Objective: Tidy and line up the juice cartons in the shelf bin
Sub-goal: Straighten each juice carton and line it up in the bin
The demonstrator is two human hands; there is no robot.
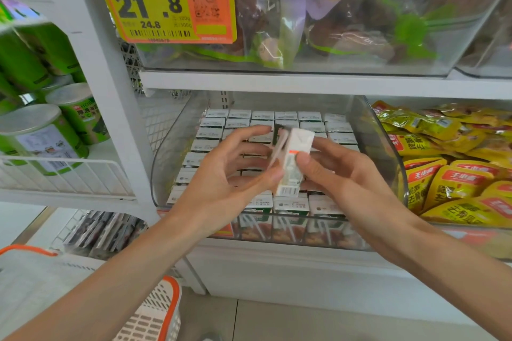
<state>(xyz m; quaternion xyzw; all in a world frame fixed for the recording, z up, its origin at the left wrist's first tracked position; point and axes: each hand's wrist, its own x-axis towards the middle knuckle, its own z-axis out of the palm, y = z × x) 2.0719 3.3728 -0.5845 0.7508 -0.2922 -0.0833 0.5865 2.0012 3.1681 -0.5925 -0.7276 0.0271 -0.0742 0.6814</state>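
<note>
At the far left, green canisters (41, 130) stand on a wire shelf, with an orange-rimmed basket (155, 310) low in the near corner; neither belongs to the job. The clear shelf bin (166, 147) sits in the middle, and most of the work in it looks done. The juice cartons (285, 116) at the far end stand upright in straight rows, tops level and touching side to side, and the near row (291, 206) is squared up against the front wall.

The left hand (221, 183) hovers over the middle of the bin. Its thumb presses the lower left edge of the lifted carton (293, 163) and its forefinger reaches toward the top — a loose pinch that steadies more than it carries. That carton is out of the rows, held tilted in the air above the bin's centre, barcode end nearest the camera. The right hand (346, 183) grasps it more firmly, with the thumb flat on the near face and the fingers wrapped behind.

What remains, as I judge it, is to seat this one carton back in line. The hands hide the middle rows, so I cannot tell whether a gap waits there or whether those cartons are straight.

Yellow snack packets (457, 174) fill the next bin to the right.
</note>
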